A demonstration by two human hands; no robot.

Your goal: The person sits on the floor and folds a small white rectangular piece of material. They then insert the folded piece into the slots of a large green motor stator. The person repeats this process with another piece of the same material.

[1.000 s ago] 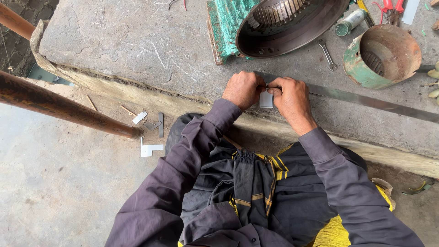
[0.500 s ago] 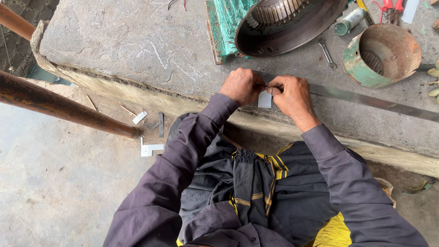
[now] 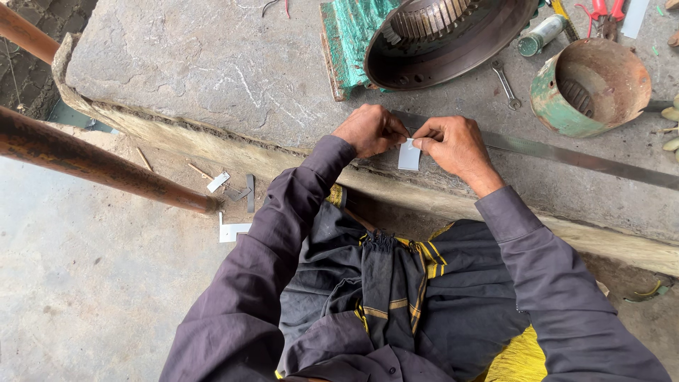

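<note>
Am pinching small white slip [image 3: 409, 155] between both hands: left hand [image 3: 370, 131] gripping its left top edge, right hand [image 3: 453, 143] gripping right top edge, fingers closed tight on it. Slip hanging over slab [image 3: 205, 78] front edge. Long metal strip [image 3: 566, 152] lying just behind my knuckles. Beyond: motor housing [image 3: 453, 39], spanner [image 3: 506, 83], rusty green can [image 3: 590, 85]. White scraps [image 3: 230, 185] lying on floor below, near rusty pipe [image 3: 99, 164].
</note>
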